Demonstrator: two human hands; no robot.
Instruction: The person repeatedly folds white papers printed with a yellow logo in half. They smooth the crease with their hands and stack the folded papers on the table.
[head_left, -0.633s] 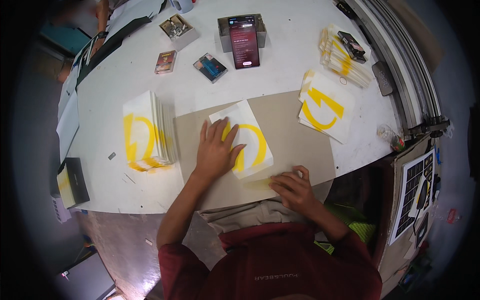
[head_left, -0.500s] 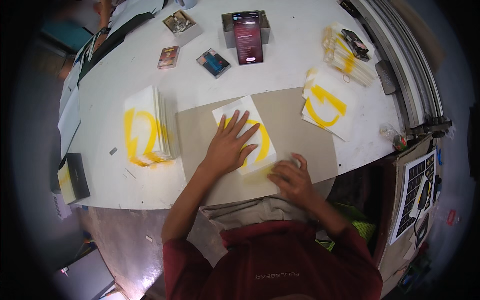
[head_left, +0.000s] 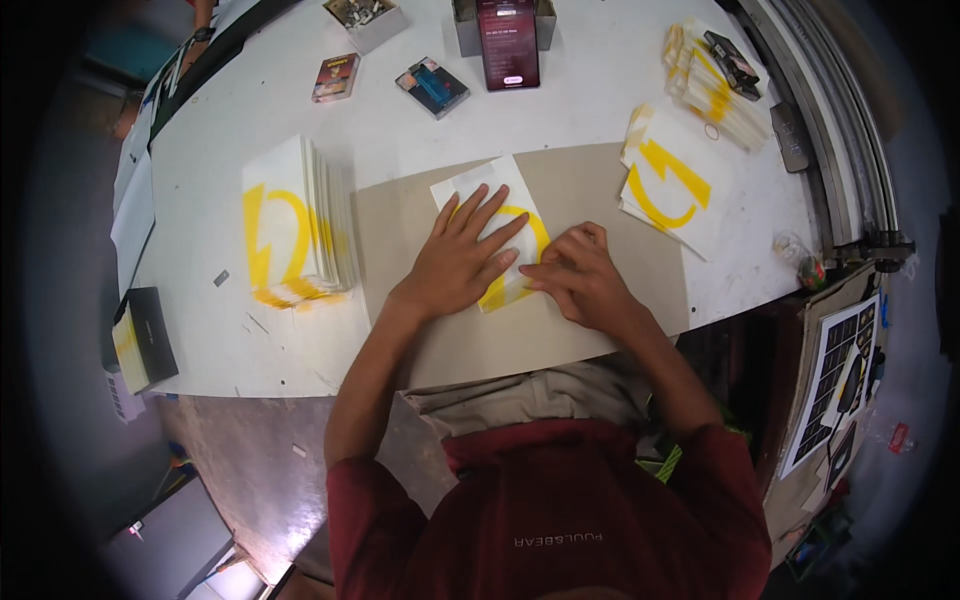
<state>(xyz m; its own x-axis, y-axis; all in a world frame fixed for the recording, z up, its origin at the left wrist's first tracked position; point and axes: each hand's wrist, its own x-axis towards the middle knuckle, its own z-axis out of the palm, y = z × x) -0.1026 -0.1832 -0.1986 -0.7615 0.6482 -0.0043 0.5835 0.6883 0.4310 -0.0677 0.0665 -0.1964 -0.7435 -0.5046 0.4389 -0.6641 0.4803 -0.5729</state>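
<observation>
White packet (head_left: 515,236): flat on the tan board, aslant, its far end leaning to the person's left; it bears a yellow printed shape and lies partly hidden under the left hand.
Tan board (head_left: 460,350): spread on the white table (head_left: 400,140), right in front of the person.
Left hand (head_left: 460,255): palm down over the packet, fingers fanned apart, pressing rather than gripping.
Right hand (head_left: 580,275): fingers curled, fingertips gathered at the packet's lower right edge, just beside the left thumb. From where I stand I can't tell whether something thin is pinched there.
Skid: if the left palm eases off while the right fingers push, the packet could swing on the smooth board.
Crease: uneven pressure near that edge might pucker it, as it looks thin.
Smudge: should the yellow be damp, which I can't judge, dragging fingertips would smear it.
Left stack (head_left: 290,215): many similar pieces, near the left forearm; a wide elbow could topple it.
Right pile (head_left: 665,185): loosely overlapped, lying partly over the board, so a tug on the board might shift it.
</observation>
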